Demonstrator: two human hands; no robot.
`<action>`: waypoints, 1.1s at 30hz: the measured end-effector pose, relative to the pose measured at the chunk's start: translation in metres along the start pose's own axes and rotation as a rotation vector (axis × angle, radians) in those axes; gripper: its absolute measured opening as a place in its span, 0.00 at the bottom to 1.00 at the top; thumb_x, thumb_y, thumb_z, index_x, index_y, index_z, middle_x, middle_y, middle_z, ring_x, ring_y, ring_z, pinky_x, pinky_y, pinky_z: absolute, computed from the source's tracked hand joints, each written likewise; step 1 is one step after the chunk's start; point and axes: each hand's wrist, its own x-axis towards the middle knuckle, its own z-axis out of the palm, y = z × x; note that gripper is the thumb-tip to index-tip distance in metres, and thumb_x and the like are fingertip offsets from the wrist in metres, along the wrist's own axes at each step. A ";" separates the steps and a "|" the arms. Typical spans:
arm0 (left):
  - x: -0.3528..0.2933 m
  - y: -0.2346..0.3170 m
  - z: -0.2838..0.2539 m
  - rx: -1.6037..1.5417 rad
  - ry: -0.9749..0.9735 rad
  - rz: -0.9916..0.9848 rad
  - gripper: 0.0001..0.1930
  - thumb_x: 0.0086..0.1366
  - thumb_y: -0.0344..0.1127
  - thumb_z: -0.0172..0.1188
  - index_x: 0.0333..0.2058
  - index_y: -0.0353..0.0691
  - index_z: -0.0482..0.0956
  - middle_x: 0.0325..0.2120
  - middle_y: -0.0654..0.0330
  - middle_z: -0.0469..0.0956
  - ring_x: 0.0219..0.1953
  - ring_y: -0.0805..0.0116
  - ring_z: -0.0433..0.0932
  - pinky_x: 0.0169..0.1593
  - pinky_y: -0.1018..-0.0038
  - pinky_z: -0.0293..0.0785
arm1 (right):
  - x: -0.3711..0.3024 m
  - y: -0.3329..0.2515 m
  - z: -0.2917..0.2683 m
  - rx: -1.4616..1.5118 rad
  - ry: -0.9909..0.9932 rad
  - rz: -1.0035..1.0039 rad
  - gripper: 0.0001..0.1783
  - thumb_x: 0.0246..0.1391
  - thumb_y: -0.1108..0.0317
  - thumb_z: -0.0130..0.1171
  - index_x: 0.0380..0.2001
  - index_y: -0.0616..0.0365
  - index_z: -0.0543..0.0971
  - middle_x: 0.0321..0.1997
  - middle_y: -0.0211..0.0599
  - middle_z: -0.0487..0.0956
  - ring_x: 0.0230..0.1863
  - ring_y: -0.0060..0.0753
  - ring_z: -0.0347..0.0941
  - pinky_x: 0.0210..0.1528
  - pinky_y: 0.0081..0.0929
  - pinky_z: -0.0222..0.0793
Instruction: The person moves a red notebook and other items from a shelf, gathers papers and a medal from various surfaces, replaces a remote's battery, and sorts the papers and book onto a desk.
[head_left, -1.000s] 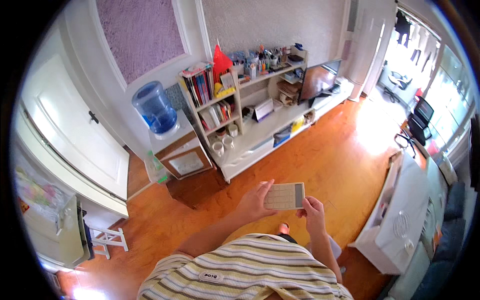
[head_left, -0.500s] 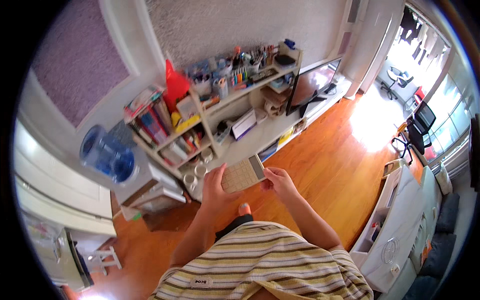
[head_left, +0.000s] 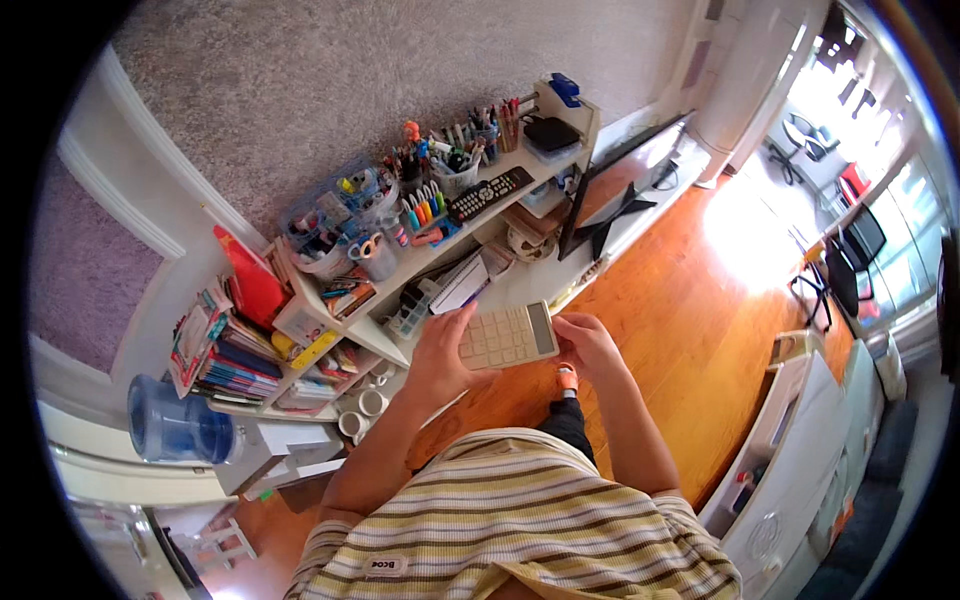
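Note:
A cream calculator (head_left: 500, 338) with a grey display strip is held up in front of my body, keys facing up. My left hand (head_left: 440, 352) grips its left end, with the thumb along the near side of the keys. At the display end, my right hand (head_left: 588, 348) has its fingers curled against the calculator's edge. The tips of the right fingers are partly hidden behind it. Beyond the calculator stands a cream shelf unit (head_left: 400, 275) with pen holders, a black remote control (head_left: 490, 194) and a row of coloured markers (head_left: 425, 205) on top.
A television (head_left: 625, 185) stands right of the shelves on a low white cabinet. At the left are books (head_left: 235, 360), white mugs (head_left: 372, 402) and a blue water bottle (head_left: 175, 420). A white marble-patterned table (head_left: 790, 450) and office chair (head_left: 850, 260) are at the right.
My view has shifted toward the shelf unit, which now looks nearer. The calculator remains between both hands and sits a little further right in view. One foot has stepped forward.

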 end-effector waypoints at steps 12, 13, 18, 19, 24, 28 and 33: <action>0.233 -0.003 0.100 0.040 0.256 -0.195 0.44 0.40 0.45 0.72 0.55 0.37 0.63 0.49 0.46 0.67 0.52 0.48 0.65 0.55 0.62 0.63 | 0.243 -0.180 -0.105 -0.418 -0.183 -0.087 0.12 0.57 0.65 0.50 0.26 0.61 0.77 0.17 0.28 0.72 0.16 0.21 0.66 0.21 0.19 0.68; 0.252 -0.004 0.106 0.064 0.305 -0.208 0.43 0.40 0.46 0.72 0.55 0.36 0.63 0.49 0.46 0.67 0.51 0.48 0.65 0.55 0.61 0.63 | 0.259 -0.192 -0.113 -0.426 -0.188 -0.110 0.12 0.58 0.64 0.49 0.30 0.61 0.78 0.19 0.29 0.73 0.16 0.20 0.67 0.21 0.18 0.68; 0.344 -0.032 0.128 0.146 0.376 -0.269 0.43 0.39 0.43 0.73 0.54 0.35 0.63 0.46 0.46 0.69 0.50 0.48 0.67 0.53 0.61 0.64 | 0.313 -0.218 -0.145 -0.509 -0.082 -0.181 0.12 0.58 0.66 0.50 0.38 0.63 0.78 0.21 0.30 0.74 0.18 0.18 0.68 0.22 0.14 0.65; 0.362 -0.039 0.132 0.153 0.372 -0.275 0.43 0.39 0.44 0.73 0.53 0.34 0.64 0.46 0.47 0.69 0.50 0.49 0.68 0.53 0.61 0.65 | 0.319 -0.219 -0.149 -0.466 -0.094 -0.191 0.11 0.57 0.67 0.51 0.38 0.63 0.77 0.21 0.30 0.74 0.18 0.17 0.67 0.22 0.14 0.65; 0.414 -0.068 0.152 0.179 0.333 -0.324 0.43 0.39 0.44 0.73 0.53 0.35 0.64 0.47 0.47 0.69 0.51 0.50 0.67 0.54 0.63 0.64 | 0.354 -0.207 -0.171 -0.462 -0.053 -0.281 0.10 0.55 0.68 0.53 0.36 0.63 0.78 0.20 0.30 0.75 0.20 0.18 0.69 0.23 0.16 0.66; 0.427 -0.078 0.160 0.127 0.343 -0.387 0.43 0.40 0.44 0.72 0.55 0.35 0.63 0.51 0.47 0.67 0.54 0.52 0.66 0.58 0.65 0.62 | 0.374 -0.217 -0.175 -0.743 0.050 -0.430 0.11 0.49 0.67 0.55 0.34 0.61 0.78 0.19 0.35 0.76 0.23 0.30 0.74 0.26 0.26 0.68; 0.434 -0.085 0.179 0.131 0.403 -0.307 0.40 0.43 0.38 0.71 0.55 0.36 0.62 0.54 0.49 0.65 0.57 0.52 0.64 0.59 0.66 0.61 | 0.379 -0.220 -0.164 -0.932 0.088 -0.498 0.13 0.46 0.66 0.57 0.36 0.59 0.78 0.21 0.40 0.77 0.27 0.43 0.75 0.32 0.34 0.69</action>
